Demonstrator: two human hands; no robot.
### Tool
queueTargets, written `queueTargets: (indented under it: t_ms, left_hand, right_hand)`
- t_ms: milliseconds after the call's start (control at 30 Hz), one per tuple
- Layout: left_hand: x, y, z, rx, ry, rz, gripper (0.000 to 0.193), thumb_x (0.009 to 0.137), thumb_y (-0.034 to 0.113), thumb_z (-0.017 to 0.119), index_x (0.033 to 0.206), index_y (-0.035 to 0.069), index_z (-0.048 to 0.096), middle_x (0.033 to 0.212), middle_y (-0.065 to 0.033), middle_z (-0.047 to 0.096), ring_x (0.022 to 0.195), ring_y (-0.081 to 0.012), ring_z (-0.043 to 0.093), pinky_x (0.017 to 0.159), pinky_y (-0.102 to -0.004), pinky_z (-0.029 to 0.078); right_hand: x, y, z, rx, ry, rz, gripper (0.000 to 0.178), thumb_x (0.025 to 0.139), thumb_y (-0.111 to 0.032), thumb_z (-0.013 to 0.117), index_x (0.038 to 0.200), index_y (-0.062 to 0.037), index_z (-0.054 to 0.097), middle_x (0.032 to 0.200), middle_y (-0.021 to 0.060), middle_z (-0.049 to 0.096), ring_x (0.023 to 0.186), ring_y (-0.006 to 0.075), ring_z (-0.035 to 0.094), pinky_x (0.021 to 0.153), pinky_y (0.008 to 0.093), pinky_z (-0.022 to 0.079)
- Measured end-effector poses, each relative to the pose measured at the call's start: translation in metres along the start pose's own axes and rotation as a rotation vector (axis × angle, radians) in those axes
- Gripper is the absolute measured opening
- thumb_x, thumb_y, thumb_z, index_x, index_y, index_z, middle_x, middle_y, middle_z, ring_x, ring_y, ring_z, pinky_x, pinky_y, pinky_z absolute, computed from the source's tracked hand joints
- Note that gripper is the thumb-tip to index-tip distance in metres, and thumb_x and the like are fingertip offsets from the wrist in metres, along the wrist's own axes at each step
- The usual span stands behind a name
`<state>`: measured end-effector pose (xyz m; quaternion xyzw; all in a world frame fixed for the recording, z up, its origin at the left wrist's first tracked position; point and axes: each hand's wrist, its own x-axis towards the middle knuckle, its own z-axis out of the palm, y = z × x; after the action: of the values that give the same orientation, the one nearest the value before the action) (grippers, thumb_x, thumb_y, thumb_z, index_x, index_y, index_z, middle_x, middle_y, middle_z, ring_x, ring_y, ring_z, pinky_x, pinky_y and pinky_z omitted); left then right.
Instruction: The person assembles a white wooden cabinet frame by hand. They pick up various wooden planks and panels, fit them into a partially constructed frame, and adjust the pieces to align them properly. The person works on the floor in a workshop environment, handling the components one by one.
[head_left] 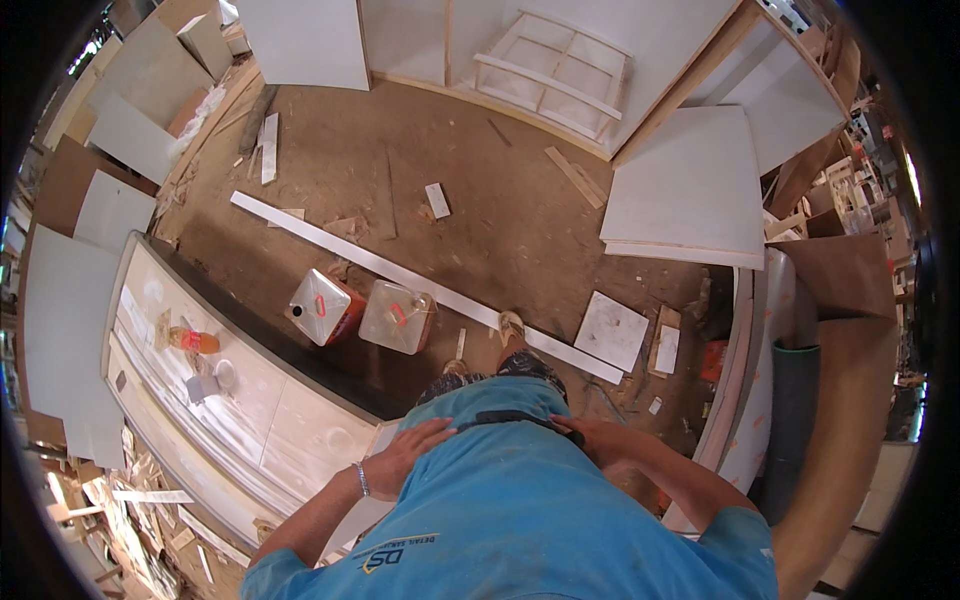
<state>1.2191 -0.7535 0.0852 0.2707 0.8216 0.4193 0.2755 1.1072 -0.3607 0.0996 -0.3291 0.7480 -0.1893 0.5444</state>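
My left hand [405,452] lies flat against the left side of my waist, over the blue shirt [500,490], with its fingers stretched out and nothing in them. A beaded bracelet [361,478] circles that wrist. On the other side, my right hand [598,438] rests at my waist beside the end of a dark band [515,416]; its fingers show only in part and seem extended, holding nothing. Beyond my left hand, two square metal cans [325,305] stand on the floor. A long white strip [400,275] passes behind them to my shoe [511,326].
To the left, a long pale cabinet piece [270,410] carries a bottle of orange liquid [195,341] and a small clear cup [227,374]. White panels [685,185] lean at the right. A square white board [611,330] and wood scraps [575,177] litter the floor.
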Motion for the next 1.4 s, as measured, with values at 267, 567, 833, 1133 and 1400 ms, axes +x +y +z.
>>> queueTargets:
  t_ms: [267,567,833,1133,1400]
  left_hand:
    - [-0.001,0.005,-0.008,-0.013,-0.032,-0.004,0.098,0.082,0.034,0.076,0.157,0.015,0.015,0.161,-0.017,0.017,0.148,-0.038,0.02,0.118,-0.0504,0.023]
    - [-0.009,0.005,-0.005,-0.013,-0.036,-0.01,0.098,0.082,0.032,0.076,0.157,0.015,0.015,0.161,-0.0165,0.017,0.148,-0.0374,0.019,0.119,-0.0492,0.023]
    - [-0.011,0.008,-0.001,-0.011,-0.027,-0.011,0.097,0.082,0.033,0.076,0.157,0.015,0.015,0.161,-0.016,0.017,0.149,-0.0367,0.019,0.119,-0.0494,0.023]
    - [-0.012,0.005,0.006,-0.034,-0.017,-0.016,0.097,0.084,0.038,0.075,0.157,0.017,0.015,0.161,-0.016,0.016,0.148,-0.038,0.019,0.119,-0.0508,0.022]
    - [-0.011,0.012,0.005,-0.037,-0.03,-0.031,0.1,0.082,0.037,0.077,0.157,0.018,0.014,0.161,-0.0162,0.015,0.149,-0.0381,0.018,0.119,-0.051,0.021]
  right_hand:
    - [0.012,0.021,0.02,-0.158,0.016,-0.129,0.103,0.076,-0.035,0.078,0.157,-0.0112,0.019,0.16,0.0243,0.018,0.14,0.0389,0.038,0.115,0.0417,0.037]
    - [0.012,0.008,0.019,-0.102,-0.028,-0.074,0.114,0.069,-0.034,0.082,0.157,-0.0076,0.014,0.158,0.0267,0.019,0.141,0.0389,0.036,0.116,0.0416,0.035]
    - [0.004,0.003,0.023,-0.081,0.06,-0.027,0.107,0.075,-0.033,0.081,0.158,-0.0185,0.015,0.148,0.0222,0.042,0.132,0.0378,0.047,0.11,0.0427,0.04]
    - [-0.002,-0.01,0.014,-0.074,0.047,-0.008,0.11,0.072,-0.033,0.082,0.158,-0.0179,0.015,0.147,0.022,0.043,0.131,0.0372,0.049,0.109,0.0417,0.04]
    - [-0.003,-0.01,0.015,-0.047,0.025,0.015,0.109,0.073,-0.031,0.082,0.158,-0.0176,0.016,0.149,0.0218,0.041,0.131,0.0378,0.048,0.11,0.0421,0.04]
